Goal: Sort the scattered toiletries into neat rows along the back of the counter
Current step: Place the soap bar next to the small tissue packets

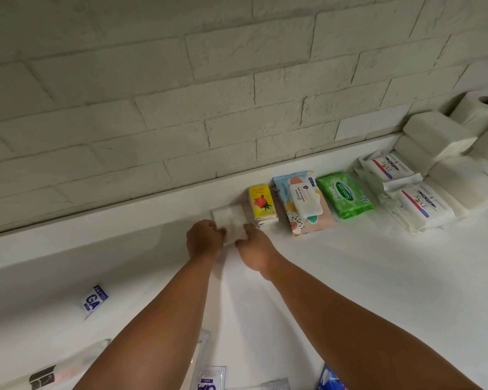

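A white tissue pack (229,219) lies on the white counter (350,277) at the left end of a row along the back. My left hand (204,239) grips its left edge and my right hand (252,247) holds its right edge. To the right in the row stand a yellow tissue pack (261,202), a patterned wipes pack (303,202), a green wipes pack (345,194) and two white Dove packs (388,167) (421,206).
Folded white tissue stacks (437,136) and a paper roll (482,108) fill the back right corner. A blue-and-white sachet (94,301) lies loose at the left. More packets (210,378) and a blue item (328,380) sit at the near edge. A brick wall (181,94) rises behind.
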Demonstrator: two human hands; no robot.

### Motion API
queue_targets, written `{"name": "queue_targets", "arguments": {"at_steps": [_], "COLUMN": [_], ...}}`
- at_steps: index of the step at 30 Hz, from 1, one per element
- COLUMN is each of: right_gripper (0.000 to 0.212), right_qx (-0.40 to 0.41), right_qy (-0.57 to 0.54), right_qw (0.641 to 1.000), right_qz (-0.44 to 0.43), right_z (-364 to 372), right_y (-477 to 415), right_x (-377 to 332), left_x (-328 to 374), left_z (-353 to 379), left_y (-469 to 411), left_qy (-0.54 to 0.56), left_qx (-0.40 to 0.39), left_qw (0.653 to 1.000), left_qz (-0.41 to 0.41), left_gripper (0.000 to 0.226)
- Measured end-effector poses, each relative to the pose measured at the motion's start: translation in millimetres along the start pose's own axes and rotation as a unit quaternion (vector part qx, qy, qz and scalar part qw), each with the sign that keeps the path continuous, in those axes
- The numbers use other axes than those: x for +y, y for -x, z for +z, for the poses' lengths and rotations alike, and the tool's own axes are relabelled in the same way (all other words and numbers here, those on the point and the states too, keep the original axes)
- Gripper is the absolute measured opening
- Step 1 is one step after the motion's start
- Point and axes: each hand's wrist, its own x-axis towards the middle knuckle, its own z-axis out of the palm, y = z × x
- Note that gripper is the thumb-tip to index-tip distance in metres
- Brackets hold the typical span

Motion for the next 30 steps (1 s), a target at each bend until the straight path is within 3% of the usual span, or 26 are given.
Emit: {"name": "queue_targets", "arguments": {"at_steps": [2,5,8,10,13,18,30], "right_gripper": [0.043,0.025,0.030,0.037,0.044,0.027,0.021], "right_qx": [0.029,0.132,0.256,0.285,0.260,0.181,0.154], "right_qy": [-0.035,-0.071,-0.130,-0.152,-0.204,-0.376,-0.399], "right_qw": [0.999,0.989,0.958,0.946,0.941,0.905,0.903], "right_qz": [0.006,0.005,0.003,-0.016,-0.075,-0.088,-0.043], "right_z": [-1,-6,-17,-24,-35,-49,-61], "right_y": [2,16,30,32,28,31,26], "right_x": [5,15,22,24,22,7,1], "left_x": [2,13,36,52,71,83,96], "left_z": [-1,-1,-1,1,8,18,19], "left_y": [3,10,21,28,36,45,62], "left_qy": [0.014,0.074,0.121,0.144,0.197,0.282,0.354], "left_qx": [0.016,0.048,0.027,-0.003,-0.072,-0.127,-0.176], "left_qw": [1.000,0.996,0.989,0.986,0.976,0.947,0.914], "left_qz": [-0.003,0.029,0.079,0.080,0.053,-0.086,-0.091], "left_gripper": [0.029,0.034,0.028,0.026,0.032,0.069,0.076]}}
